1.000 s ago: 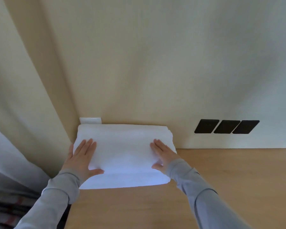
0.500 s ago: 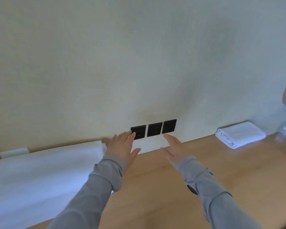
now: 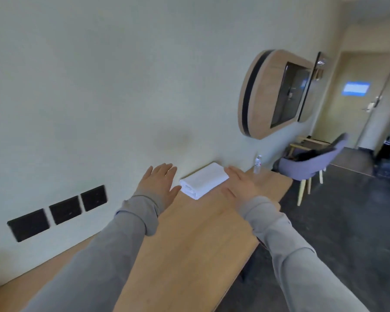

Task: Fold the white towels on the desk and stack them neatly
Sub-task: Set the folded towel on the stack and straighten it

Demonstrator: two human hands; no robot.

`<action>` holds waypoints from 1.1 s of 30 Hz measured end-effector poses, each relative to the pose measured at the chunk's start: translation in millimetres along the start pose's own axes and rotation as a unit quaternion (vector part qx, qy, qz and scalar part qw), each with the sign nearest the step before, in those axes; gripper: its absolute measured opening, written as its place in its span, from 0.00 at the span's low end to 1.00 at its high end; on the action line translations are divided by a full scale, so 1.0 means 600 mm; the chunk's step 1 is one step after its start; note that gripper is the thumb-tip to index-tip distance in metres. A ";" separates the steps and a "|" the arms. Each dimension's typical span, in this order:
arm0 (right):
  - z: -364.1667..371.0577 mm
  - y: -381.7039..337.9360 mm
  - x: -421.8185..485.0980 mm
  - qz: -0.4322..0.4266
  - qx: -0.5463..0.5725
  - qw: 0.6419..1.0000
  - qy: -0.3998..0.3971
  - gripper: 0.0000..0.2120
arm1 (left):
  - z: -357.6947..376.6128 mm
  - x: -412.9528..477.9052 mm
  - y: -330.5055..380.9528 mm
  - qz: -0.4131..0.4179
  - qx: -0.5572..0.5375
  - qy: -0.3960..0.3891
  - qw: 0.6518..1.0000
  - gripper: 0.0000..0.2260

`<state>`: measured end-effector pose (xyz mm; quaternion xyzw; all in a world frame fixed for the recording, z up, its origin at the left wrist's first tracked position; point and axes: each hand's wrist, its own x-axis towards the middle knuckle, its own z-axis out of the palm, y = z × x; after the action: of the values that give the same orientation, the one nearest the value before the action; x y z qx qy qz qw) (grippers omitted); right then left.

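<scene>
Towel (image 3: 204,180) and hands share the far stretch of the desk (image 3: 189,255). We see one white towel, folded into a thick block, lying against the wall (image 3: 122,86) at roughly 12 o'clock from us. Our left hand (image 3: 159,183) is flat and palm-down, fingers straight and close together, thumb stuck out toward the cloth. The towel lies at its 3 o'clock, just beside the thumb tip. Our right hand (image 3: 241,184) is equally flat and holds nothing. The towel lies at its 10 o'clock, and the fingertips cross the towel's right edge in the view (whether either hand actually touches the cloth, we cannot tell). The towel sits between the two hands. Grey sleeves (image 3: 277,224) cover both arms to the wrist. Beyond the towel, at 1 o'clock, a small clear bottle (image 3: 257,164) stands upright near the desk's far end, and a purple chair (image 3: 306,165) stands on the floor past it. At 9 o'clock, three black plates (image 3: 63,209) are set in the wall just above the desk.
</scene>
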<state>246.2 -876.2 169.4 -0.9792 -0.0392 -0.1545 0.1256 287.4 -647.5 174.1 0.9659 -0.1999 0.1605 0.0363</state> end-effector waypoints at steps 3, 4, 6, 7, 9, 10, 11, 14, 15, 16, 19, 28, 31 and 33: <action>-0.041 0.088 -0.009 0.027 -0.024 0.999 0.013 0.27 | 0.025 0.046 0.074 0.035 -0.019 0.004 0.999 0.26; -0.049 0.113 -0.012 0.034 -0.035 0.999 0.011 0.28 | 0.035 0.060 0.093 0.045 -0.019 0.001 0.999 0.26; -0.055 0.157 -0.015 0.048 -0.049 0.998 0.008 0.29 | 0.055 0.089 0.124 0.059 -0.019 -0.008 0.998 0.26; -0.055 0.176 -0.014 0.057 -0.047 0.997 0.011 0.29 | 0.064 0.105 0.135 0.063 -0.021 -0.009 0.998 0.26; -0.044 0.209 -0.002 0.064 -0.041 0.997 0.019 0.29 | 0.079 0.141 0.150 0.069 -0.017 -0.007 0.997 0.26; -0.036 0.223 0.011 0.061 -0.045 0.997 0.020 0.29 | 0.087 0.160 0.153 0.072 -0.009 -0.005 0.997 0.26; -0.026 0.238 0.029 0.055 -0.052 0.997 0.019 0.29 | 0.096 0.180 0.154 0.071 -0.003 -0.003 0.997 0.26; 0.011 0.273 0.110 0.029 -0.069 0.997 0.021 0.28 | 0.129 0.247 0.140 0.049 0.003 0.008 0.999 0.26; 0.025 0.283 0.143 0.016 -0.073 0.997 0.020 0.28 | 0.141 0.271 0.133 0.038 0.002 0.010 0.999 0.26; 0.040 0.291 0.176 0.004 -0.075 0.997 0.013 0.27 | 0.154 0.296 0.125 0.027 -0.001 0.010 1.000 0.26; 0.081 0.313 0.278 -0.025 -0.080 0.996 -0.029 0.28 | 0.190 0.372 0.105 -0.010 -0.007 0.002 1.000 0.26; 0.161 0.352 0.448 -0.054 -0.013 0.997 -0.058 0.28 | 0.255 0.498 0.082 -0.045 0.024 -0.012 0.999 0.27; 0.188 0.360 0.495 -0.074 0.013 0.995 -0.062 0.28 | 0.281 0.522 0.072 -0.059 0.049 -0.017 0.997 0.27; 0.206 0.372 0.525 -0.094 0.021 0.993 -0.063 0.28 | 0.298 0.535 0.070 -0.074 0.059 -0.027 0.995 0.27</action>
<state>607.0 -1047.9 101.5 -0.9761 -0.1419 -0.1028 0.1285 602.1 -830.4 109.3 0.9825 -0.1186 0.1429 -0.0144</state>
